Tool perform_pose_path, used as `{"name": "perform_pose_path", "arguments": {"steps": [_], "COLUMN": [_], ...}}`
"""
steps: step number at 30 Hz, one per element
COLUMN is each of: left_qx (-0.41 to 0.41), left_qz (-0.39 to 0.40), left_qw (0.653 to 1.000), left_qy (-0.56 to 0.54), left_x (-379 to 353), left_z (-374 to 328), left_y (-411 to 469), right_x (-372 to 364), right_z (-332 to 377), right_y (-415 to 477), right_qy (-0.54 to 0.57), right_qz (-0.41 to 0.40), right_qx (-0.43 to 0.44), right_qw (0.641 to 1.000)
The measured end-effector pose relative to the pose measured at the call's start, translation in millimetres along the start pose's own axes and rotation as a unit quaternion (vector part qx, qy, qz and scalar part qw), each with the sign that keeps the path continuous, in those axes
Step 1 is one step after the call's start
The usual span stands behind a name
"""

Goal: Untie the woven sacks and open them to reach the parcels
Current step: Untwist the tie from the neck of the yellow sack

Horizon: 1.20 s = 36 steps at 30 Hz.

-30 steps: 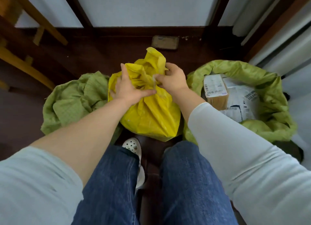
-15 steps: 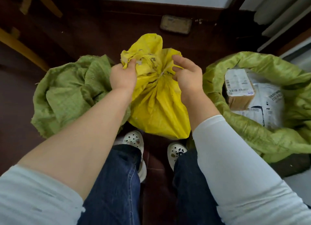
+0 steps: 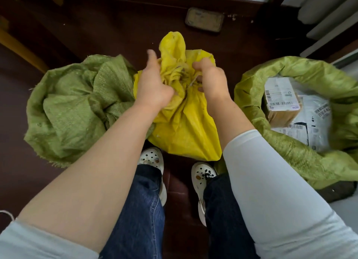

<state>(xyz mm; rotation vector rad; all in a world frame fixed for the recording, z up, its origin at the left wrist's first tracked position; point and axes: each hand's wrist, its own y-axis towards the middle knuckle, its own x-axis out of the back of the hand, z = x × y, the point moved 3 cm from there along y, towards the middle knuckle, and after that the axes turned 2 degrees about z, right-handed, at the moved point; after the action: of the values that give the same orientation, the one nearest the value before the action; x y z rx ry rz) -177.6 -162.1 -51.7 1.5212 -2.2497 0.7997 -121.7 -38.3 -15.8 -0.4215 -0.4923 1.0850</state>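
Left hand [image 3: 153,88], right hand [image 3: 212,80] grip yellow sack [image 3: 184,127] neck | parcel labels [image 3: 280,94] unreadable

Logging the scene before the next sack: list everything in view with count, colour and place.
yellow sack: one, yellow, centre of the floor, neck tied.
left green sack: one, green, left of it, top bunched.
right green sack: one, green, right, mouth open.
box: one, brown with white label, inside the right green sack.
mailer: one, white-grey, beside the box there.
flat rectangular object: one, dull brown, floor by the far wall.
wooden legs: two, tan, upper left.
clogs: two, white, below the yellow sack.
left hand: one, bare, grips the yellow sack's neck.
right hand: one, bare, pinches at the tie.
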Motion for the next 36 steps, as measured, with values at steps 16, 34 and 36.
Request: {"name": "perform_pose_path", "arguments": {"steps": [16,34,36], "left_qx": [0.093,-0.226,-0.247], "left_qz": [-0.041,0.262,0.224], "left_qw": [0.981,0.885,0.907], "left_qy": [0.163,0.312,0.258], "left_x": [12.9,-87.3,-77.9], "left_z": [-18.3,-49.3,-57.2], "left_y": [-19.0,-94.0,-95.0], "right_x": [36.0,55.9,58.1], "right_z": [-21.5,-31.7,-37.4], "right_y": [11.1,12.6,16.3], "right_qy": [0.026,-0.078,-0.065], "right_qz": [-0.006,-0.007,-0.010], "right_qx": [0.002,-0.053,-0.041], "right_qw": [1.000,0.996,0.997]}}
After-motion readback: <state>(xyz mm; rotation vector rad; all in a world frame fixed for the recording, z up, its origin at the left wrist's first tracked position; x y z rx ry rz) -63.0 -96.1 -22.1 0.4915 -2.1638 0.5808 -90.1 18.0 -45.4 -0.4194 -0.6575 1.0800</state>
